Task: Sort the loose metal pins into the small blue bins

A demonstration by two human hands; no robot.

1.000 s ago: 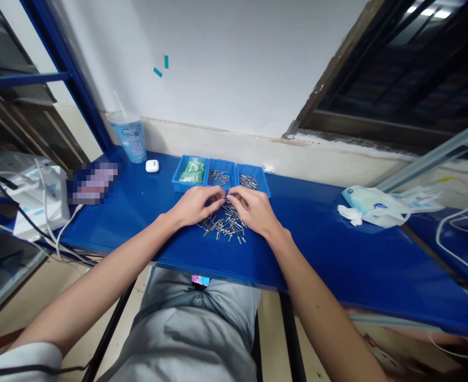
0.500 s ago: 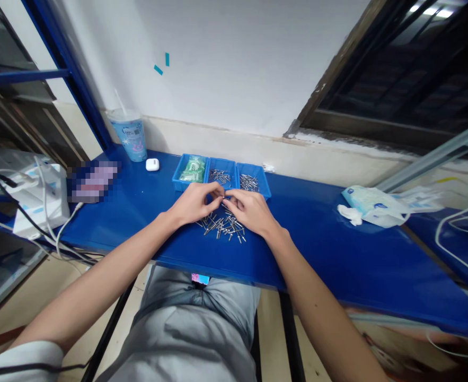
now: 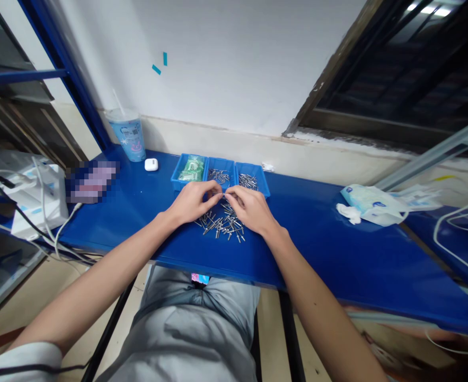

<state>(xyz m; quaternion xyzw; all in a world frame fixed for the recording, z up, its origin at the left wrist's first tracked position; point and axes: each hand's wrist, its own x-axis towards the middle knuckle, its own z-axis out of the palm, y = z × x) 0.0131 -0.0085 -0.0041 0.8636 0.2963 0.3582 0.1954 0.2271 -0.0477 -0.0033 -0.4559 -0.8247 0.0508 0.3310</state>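
Observation:
My left hand point(image 3: 199, 200) and my right hand point(image 3: 249, 207) meet over the table, thumbs and forefingers pinched. Between their fingertips shows a tiny silver bit of a blind rivet point(image 3: 223, 195), mostly covered by the fingers. Just below the hands lies a loose pile of silver blind rivets point(image 3: 221, 225), spread on the blue tabletop. Behind the hands stand three joined blue bins: the left bin point(image 3: 177, 183) holds a green-and-clear plastic packet point(image 3: 193, 168), while the middle bin point(image 3: 226, 162) and the right bin point(image 3: 263, 185) contain more rivets.
At the back left are a blue patterned cup point(image 3: 129, 139) with a straw and a small white case point(image 3: 151, 164). A white power strip point(image 3: 38, 204) with cables is at the left edge. A tissue pack point(image 3: 371, 204) lies to the right on the blue table point(image 3: 317, 239).
The fingertips have shifted slightly against each other, with a small gap now showing between the hands. The pile and bins have stayed put; the view has drifted a little.

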